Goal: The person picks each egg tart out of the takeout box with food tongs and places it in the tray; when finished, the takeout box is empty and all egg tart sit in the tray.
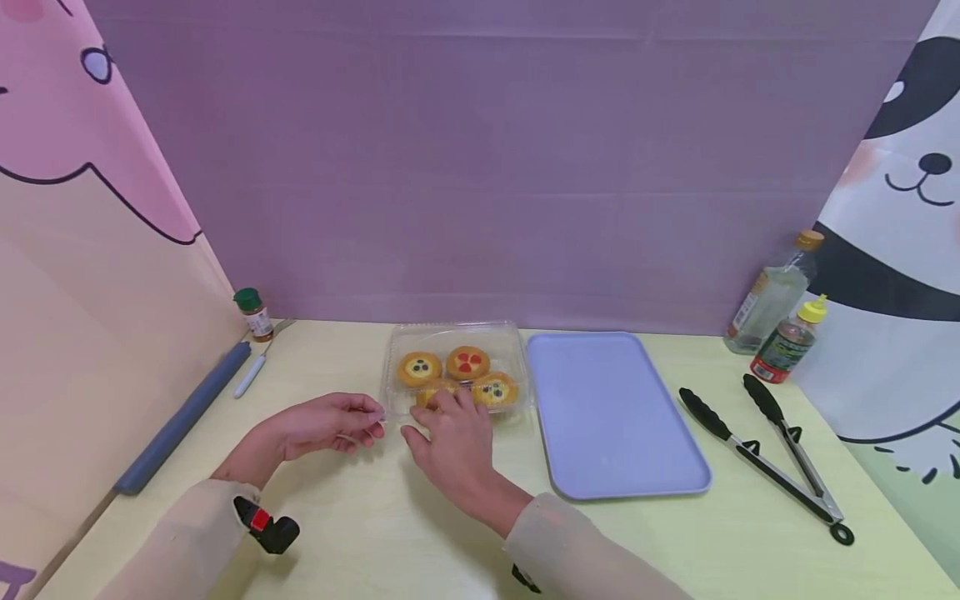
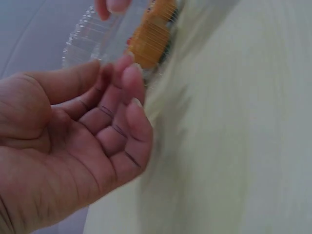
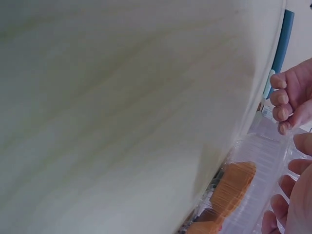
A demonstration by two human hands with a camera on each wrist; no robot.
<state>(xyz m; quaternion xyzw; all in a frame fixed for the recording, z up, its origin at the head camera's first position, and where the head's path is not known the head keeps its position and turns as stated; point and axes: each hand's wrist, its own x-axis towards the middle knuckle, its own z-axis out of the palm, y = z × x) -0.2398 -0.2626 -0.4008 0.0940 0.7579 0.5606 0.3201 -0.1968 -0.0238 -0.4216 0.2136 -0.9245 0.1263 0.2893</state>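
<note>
A clear plastic clamshell box (image 1: 498,340) with several small round tarts (image 1: 467,364) inside lies against the purple backdrop. At its front left corner my left hand (image 1: 322,427) pinches the rim between thumb and forefinger. The left wrist view shows the other fingers of that hand loosely bent beside the ridged edge (image 2: 78,39). My right hand (image 1: 457,454) is over the front edge of the box, fingers spread and slightly bent, their tips at the lid. In the right wrist view its fingers partly hide the box wall (image 3: 261,151); whether they press is unclear.
Right of the box lies a lavender tray (image 1: 615,417). Beyond it are black-and-steel tongs (image 1: 780,467), a clear bottle (image 1: 772,300) and a yellow-capped bottle (image 1: 787,342). At left are a green-capped jar (image 1: 255,315), a white-handled utensil (image 1: 251,375) and a blue roll (image 1: 183,421).
</note>
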